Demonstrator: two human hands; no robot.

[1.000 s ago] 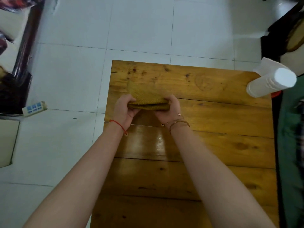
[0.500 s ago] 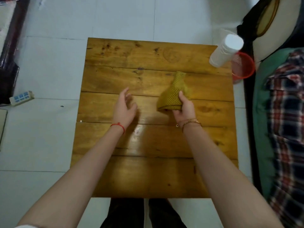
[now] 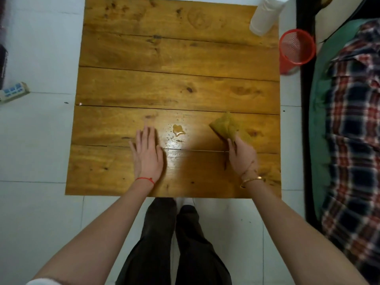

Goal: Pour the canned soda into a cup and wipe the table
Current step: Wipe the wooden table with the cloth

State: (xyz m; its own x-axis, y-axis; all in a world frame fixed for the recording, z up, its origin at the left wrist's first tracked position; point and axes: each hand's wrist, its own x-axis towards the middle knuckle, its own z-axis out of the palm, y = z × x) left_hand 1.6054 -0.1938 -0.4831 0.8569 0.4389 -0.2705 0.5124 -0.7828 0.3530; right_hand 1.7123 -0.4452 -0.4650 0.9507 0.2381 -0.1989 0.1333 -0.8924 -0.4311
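Note:
A square wooden table (image 3: 176,58) fills the middle of the view. A small puddle of liquid (image 3: 178,129) with a few droplets lies on its near half. My right hand (image 3: 242,156) grips a folded mustard-yellow cloth (image 3: 226,126) that rests on the wood to the right of the puddle. Flat on the table, fingers spread, my left hand (image 3: 147,155) lies just left of the puddle and holds nothing. A tall white cup (image 3: 265,15) stands at the far right corner. No soda can shows.
A red mesh bin (image 3: 296,48) stands on the floor beside the table's right edge. A bed with green and plaid fabric (image 3: 349,120) runs along the right. A power strip (image 3: 13,92) lies on the white tiles at left. My legs are below the near table edge.
Both hands held the cloth at first. My left hand let go and went flat on the table. My right hand carried the cloth rightward and nearer. The view shifted, and the puddle now shows.

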